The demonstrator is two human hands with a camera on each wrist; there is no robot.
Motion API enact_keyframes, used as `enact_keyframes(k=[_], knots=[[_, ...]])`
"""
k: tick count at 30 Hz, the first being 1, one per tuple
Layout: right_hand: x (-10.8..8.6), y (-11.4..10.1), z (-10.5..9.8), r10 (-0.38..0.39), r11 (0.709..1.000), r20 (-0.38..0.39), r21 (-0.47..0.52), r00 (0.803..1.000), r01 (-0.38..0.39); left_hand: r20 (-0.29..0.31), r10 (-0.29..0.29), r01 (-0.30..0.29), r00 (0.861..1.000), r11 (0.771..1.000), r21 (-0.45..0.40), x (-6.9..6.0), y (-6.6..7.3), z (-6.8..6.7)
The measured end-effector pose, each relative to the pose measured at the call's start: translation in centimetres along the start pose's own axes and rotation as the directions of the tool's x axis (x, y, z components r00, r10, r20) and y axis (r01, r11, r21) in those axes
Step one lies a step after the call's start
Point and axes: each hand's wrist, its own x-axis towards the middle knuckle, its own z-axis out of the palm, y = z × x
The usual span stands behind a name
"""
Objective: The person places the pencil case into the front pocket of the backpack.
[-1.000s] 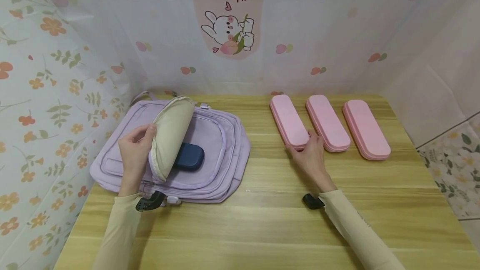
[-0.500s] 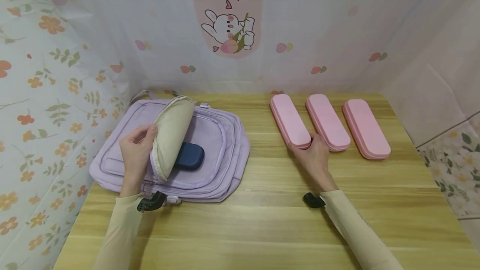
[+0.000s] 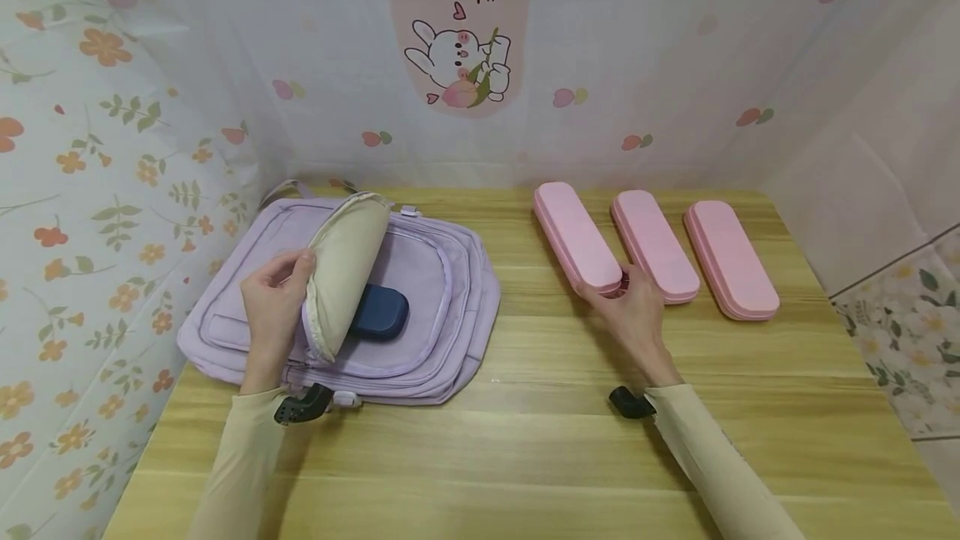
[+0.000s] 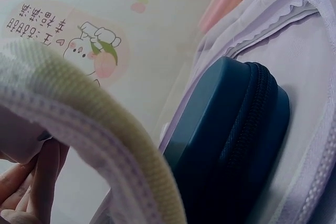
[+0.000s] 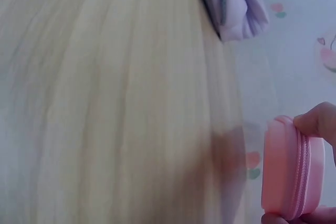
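Observation:
A lavender backpack (image 3: 457, 340) lies flat on the left of the table. My left hand (image 3: 273, 298) pinches the edge of its front pocket flap (image 3: 348, 265) and holds it folded back, cream lining showing. Inside the pocket sits a dark blue zippered case (image 3: 381, 312), partly hidden by the flap; its zip side shows in the left wrist view. My right hand (image 3: 630, 315) grips the near end of the leftmost pink zippered case (image 3: 576, 236), thumb on one side and fingers on the other, as the right wrist view shows.
Two more pink cases, a middle one (image 3: 656, 244) and a right one (image 3: 731, 261), lie side by side to the right of the held case. A floral cloth (image 3: 480, 148) hangs behind the table (image 3: 510, 448); bare wood lies between backpack and cases.
The leftmost pink case has risen slightly and shifted a little left and away in my right hand's grip. My left hand and the flap have barely moved.

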Motion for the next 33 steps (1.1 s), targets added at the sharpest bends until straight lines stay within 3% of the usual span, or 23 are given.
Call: enact_keyframes(k=[6, 20, 33], knots=[[0.0, -1.3, -0.3, -0.032, 0.999, 0.011, 0.037, 0.999, 0.032, -0.001, 0.012, -0.012, 1.0, 1.0, -0.007, 0.1, 0.0, 0.1], [-0.3, -4.0, 0.1, -0.052, 0.995, 0.141, 0.089, 0.989, 0.04, 0.0, 0.039, -0.039, 0.999, 0.999, -0.001, 0.0, 0.0, 0.2], [-1.0, -7.0, 0.6, -0.217, 0.965, 0.202, 0.195, 0.955, 0.178, 0.001, 0.047, -0.047, 0.999, 0.999, -0.016, 0.0, -0.2, 0.3]])
